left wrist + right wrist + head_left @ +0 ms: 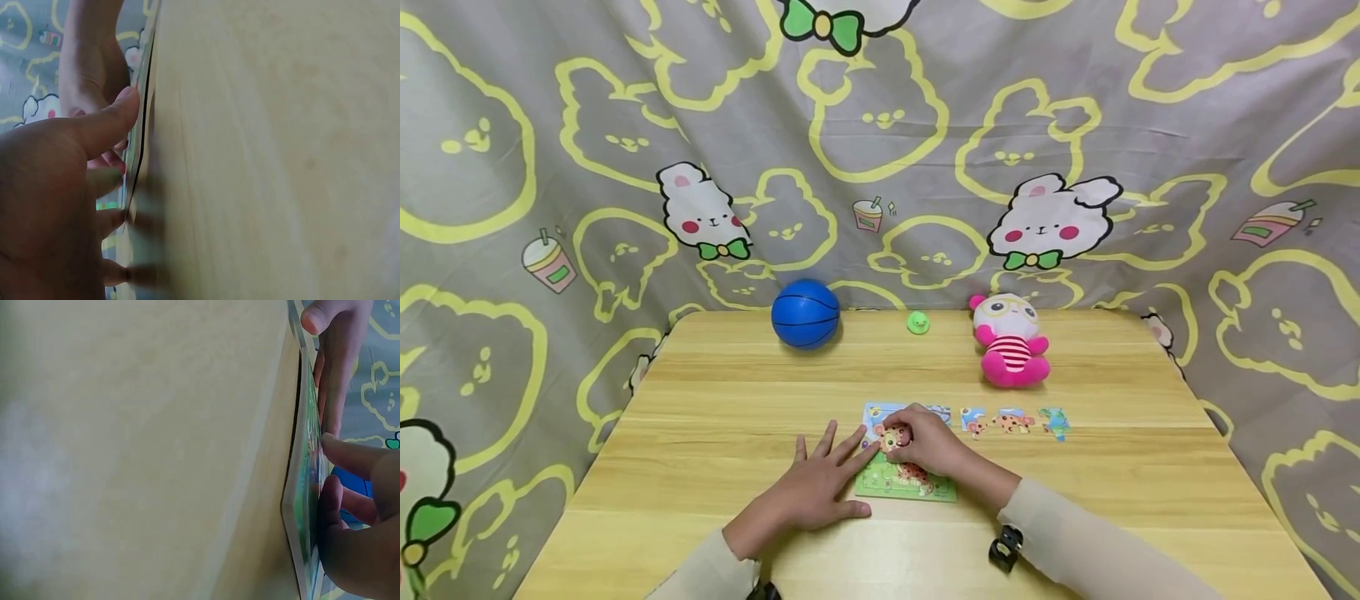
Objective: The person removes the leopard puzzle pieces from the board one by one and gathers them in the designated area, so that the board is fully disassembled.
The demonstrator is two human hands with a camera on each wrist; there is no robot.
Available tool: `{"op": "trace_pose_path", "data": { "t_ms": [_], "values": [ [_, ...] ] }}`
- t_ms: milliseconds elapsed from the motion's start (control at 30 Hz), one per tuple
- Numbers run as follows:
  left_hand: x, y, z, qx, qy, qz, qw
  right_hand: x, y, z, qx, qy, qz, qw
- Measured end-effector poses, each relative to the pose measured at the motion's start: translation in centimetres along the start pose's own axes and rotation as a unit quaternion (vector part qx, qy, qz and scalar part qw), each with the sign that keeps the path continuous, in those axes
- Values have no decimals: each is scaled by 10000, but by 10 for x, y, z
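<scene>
A jigsaw puzzle board with a spotted cartoon animal on green grass lies on the table in front of me. My left hand is spread flat at the board's left side, with its fingertips at the edge. From the right, my right hand reaches over the board and pinches a puzzle piece with the animal's face, close on the board's surface. In the right wrist view, thumb and fingers bend down to the board. The right hand hides part of the picture.
Loose puzzle pieces lie in a row right of the board. Farther back are a blue ball, a small green duck toy and a pink plush toy. A patterned curtain hangs behind the wooden table.
</scene>
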State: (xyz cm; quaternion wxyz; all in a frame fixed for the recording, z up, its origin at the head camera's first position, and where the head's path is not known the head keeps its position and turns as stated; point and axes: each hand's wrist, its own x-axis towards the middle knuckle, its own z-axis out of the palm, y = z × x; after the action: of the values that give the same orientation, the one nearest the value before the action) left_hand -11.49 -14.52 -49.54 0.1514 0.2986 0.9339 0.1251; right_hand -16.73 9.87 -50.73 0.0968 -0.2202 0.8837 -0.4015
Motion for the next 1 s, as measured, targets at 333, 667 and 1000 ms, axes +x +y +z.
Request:
{"op": "trace_pose_path", "data": {
  "t_ms": [333, 667, 1000],
  "values": [
    [0, -8, -5, -384, -151, 266, 9988, 4, -2, 0, -257, -194, -50, 9995],
    [-3, -11, -8, -640, -159, 499, 9966, 7, -3, -1, -190, -275, 31, 9994],
    [-5, -11, -8, -515, -168, 531, 9971, 9, -2, -2, 585, -344, 250, 9974]
  ]
}}
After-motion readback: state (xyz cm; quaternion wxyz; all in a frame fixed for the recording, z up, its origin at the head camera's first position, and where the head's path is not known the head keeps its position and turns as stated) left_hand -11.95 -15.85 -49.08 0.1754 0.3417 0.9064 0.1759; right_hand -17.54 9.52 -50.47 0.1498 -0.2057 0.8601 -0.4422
